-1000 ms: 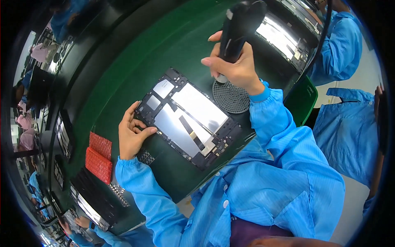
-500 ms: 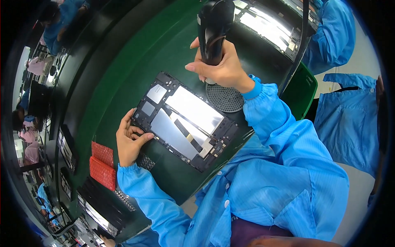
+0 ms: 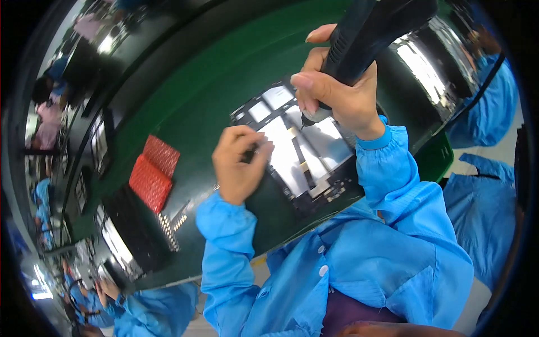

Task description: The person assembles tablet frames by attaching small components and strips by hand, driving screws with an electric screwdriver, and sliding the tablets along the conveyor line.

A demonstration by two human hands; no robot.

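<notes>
An opened tablet (image 3: 286, 160) with silver inner panels and a black frame lies on the green table in front of me. My right hand (image 3: 348, 101) is closed round a black electric screwdriver (image 3: 365, 42), held tilted. Its narrow tip points down over the upper middle of the tablet; whether it touches cannot be told. Beside the tablet's left edge is my left hand (image 3: 238, 160), fingers curled and thumb and forefinger brought close together. Anything between those fingertips is too small to make out. My right hand and the screwdriver hide part of the tablet's right side.
Red bubble-wrap pouches (image 3: 150, 182) lie on the table's left, with strips of small metal parts (image 3: 168, 230) below. A stack of dark panels (image 3: 132, 233) stands near them. Other tablets (image 3: 424, 67) lie at the far right, above a green bin (image 3: 441, 157). Blue-clad people are nearby.
My left hand has left the tablet's edge, its thumb and forefinger drawing together. My right hand has brought the screwdriver's tip over the tablet. The whole view has shifted and turned.
</notes>
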